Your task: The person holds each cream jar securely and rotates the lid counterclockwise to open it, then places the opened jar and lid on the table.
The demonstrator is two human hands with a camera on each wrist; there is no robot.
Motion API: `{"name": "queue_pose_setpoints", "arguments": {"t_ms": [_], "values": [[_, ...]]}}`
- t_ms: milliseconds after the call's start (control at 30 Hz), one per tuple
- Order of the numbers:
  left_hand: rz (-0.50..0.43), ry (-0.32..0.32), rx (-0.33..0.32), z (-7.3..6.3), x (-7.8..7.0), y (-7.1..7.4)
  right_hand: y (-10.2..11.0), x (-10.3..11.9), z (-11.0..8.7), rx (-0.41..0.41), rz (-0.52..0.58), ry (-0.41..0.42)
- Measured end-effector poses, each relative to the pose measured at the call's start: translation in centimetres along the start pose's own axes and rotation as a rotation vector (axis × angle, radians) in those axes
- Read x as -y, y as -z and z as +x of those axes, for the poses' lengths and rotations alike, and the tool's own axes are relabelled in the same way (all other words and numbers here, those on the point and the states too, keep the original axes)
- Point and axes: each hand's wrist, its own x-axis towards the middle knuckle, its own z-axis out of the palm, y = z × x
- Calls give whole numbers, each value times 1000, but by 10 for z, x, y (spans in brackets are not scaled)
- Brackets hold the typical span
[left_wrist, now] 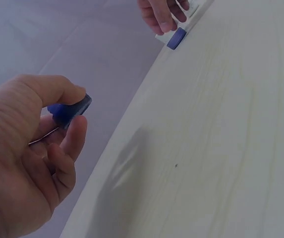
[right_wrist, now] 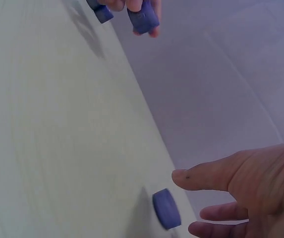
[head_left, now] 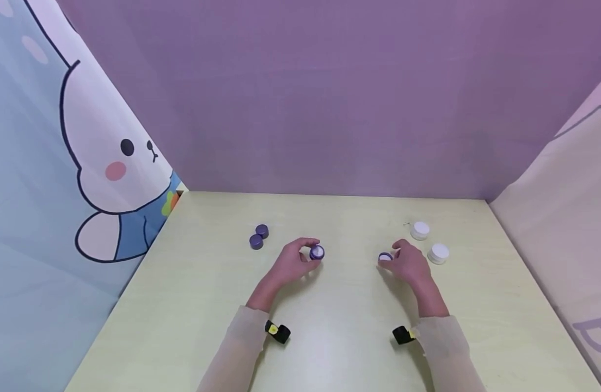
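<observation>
My left hand [head_left: 292, 262] pinches a small round purple lid [head_left: 317, 252] between thumb and fingers, above the table. Its pale inner side faces the head camera; the left wrist view shows the dark purple lid [left_wrist: 68, 110] from the side. My right hand [head_left: 409, 265] hovers around another purple lid [head_left: 385, 256] standing on the table. In the right wrist view, the thumb and fingers are spread and apart from this lid [right_wrist: 166, 209]. Just right of that hand sit two white round containers, one farther back [head_left: 420, 230] and one nearer [head_left: 438, 253].
Two more purple round pieces, one behind [head_left: 262, 231] and one in front [head_left: 256, 242], lie together left of my left hand. A purple cloth [head_left: 330, 98] rises behind the pale wooden table [head_left: 344, 337]. Printed cloths hang at both sides.
</observation>
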Motion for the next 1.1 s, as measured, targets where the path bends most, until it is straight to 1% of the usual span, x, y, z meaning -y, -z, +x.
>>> {"name": "queue_pose_setpoints", "arguments": {"t_ms": [100, 167, 333, 433, 633, 800, 967, 1100], "values": [[-2, 11, -6, -1, 0, 0, 5, 5, -3, -5, 5, 16], [7, 3, -14, -1, 0, 1, 8, 9, -5, -4, 10, 26], [96, -74, -51, 2, 1, 2, 13, 18, -10, 5, 12, 55], [127, -95, -58, 3, 4, 4, 14, 23, -12, 8, 24, 80], [134, -78, -37, 1, 6, 7, 15, 31, -16, 10, 36, 109], [159, -64, -20, 1, 6, 9, 14, 36, -17, 32, 50, 124], [211, -53, -8, 2, 7, 10, 12, 38, -17, 52, 53, 120], [238, -46, -2, 1, 6, 12, 10, 39, -17, 51, 50, 119]]}}
